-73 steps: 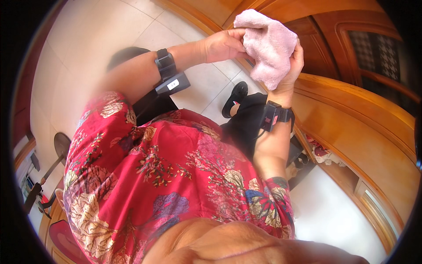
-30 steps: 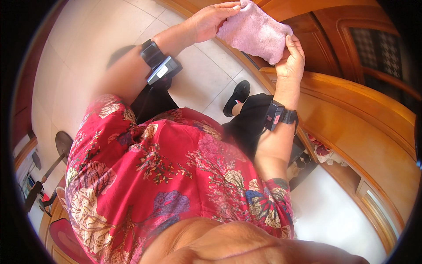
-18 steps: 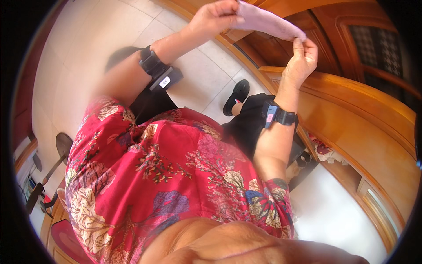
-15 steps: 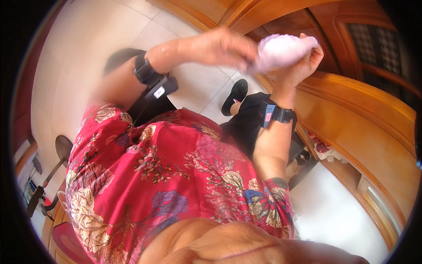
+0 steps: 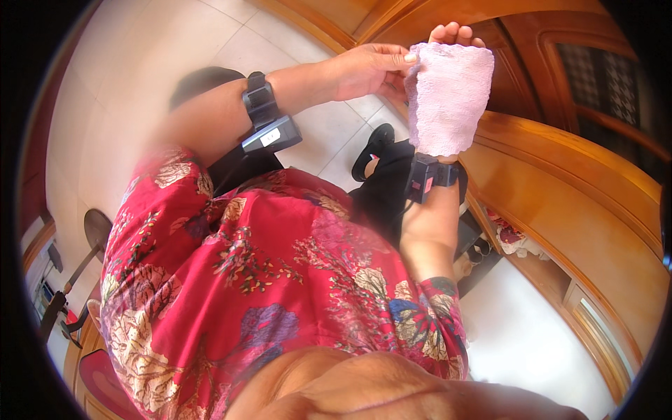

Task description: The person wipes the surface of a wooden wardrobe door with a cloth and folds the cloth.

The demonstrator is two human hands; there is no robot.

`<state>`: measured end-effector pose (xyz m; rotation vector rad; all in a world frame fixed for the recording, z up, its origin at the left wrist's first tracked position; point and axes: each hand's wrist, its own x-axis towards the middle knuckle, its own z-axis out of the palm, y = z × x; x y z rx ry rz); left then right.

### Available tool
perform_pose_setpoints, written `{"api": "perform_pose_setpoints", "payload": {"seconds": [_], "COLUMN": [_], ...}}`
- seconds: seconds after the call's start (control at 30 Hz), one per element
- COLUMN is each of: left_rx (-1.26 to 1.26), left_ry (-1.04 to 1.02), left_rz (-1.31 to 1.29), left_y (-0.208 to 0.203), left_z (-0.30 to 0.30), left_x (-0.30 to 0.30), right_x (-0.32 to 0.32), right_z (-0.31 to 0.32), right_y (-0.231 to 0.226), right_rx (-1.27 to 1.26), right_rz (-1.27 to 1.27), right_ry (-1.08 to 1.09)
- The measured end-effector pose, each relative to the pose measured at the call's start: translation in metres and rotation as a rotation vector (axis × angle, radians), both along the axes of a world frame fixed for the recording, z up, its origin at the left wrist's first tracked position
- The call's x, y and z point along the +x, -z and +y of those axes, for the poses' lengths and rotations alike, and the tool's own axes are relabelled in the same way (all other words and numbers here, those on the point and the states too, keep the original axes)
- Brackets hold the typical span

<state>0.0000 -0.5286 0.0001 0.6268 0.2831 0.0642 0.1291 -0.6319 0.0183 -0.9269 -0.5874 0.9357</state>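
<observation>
A small pale pink cloth (image 5: 451, 98) with a wavy edge is spread over my right palm and reaches down to the wrist. My left hand (image 5: 374, 70) pinches its upper left edge between thumb and fingers. Beneath the cloth my right hand (image 5: 456, 33) lies flat, with only the fingertips showing past the far edge; the palm and thumb are hidden. Each wrist wears a black strap with a small box.
Wooden cabinets (image 5: 567, 157) with a dark patterned panel (image 5: 598, 77) stand close on the right. Pale tiles (image 5: 259, 45) cover the floor. A black shoe (image 5: 374, 150) shows below the hands. At the far left leans a long-handled, round-ended object (image 5: 82, 262).
The cloth was bunched up in my right hand and now lies flat across it. My left hand, blurred before, has settled on the cloth's edge.
</observation>
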Motion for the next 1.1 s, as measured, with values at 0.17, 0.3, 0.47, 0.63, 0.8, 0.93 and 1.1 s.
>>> {"api": "perform_pose_setpoints", "payload": {"seconds": [0.17,0.3,0.47,0.63,0.8,0.93,1.1], "left_rx": [-0.018,-0.069,0.076,0.106,0.103,0.094,0.089], "left_ry": [-0.067,-0.198,-0.129,-0.062,-0.072,-0.078,0.002], "left_rz": [-0.105,-0.139,-0.171,-0.095,-0.07,-0.085,-0.139], "left_y": [0.033,0.033,0.035,0.033,0.034,0.031,0.037], "left_z": [0.007,0.022,0.039,0.04,0.038,0.038,0.039], "left_x": [0.015,0.01,0.006,0.0,0.003,0.001,0.0], "right_x": [-0.018,0.012,0.035,0.015,0.009,0.012,0.018], "right_z": [0.0,-0.005,-0.012,-0.007,-0.003,-0.005,-0.002], "right_y": [0.002,0.005,-0.001,0.004,0.004,0.001,0.018], "right_rx": [0.059,0.02,-0.003,-0.285,-0.328,-0.315,-0.353], "right_rz": [-0.303,0.123,-0.23,-0.846,-0.812,-0.781,-1.027], "right_ry": [0.177,0.274,0.227,0.143,0.223,0.205,0.209]}}
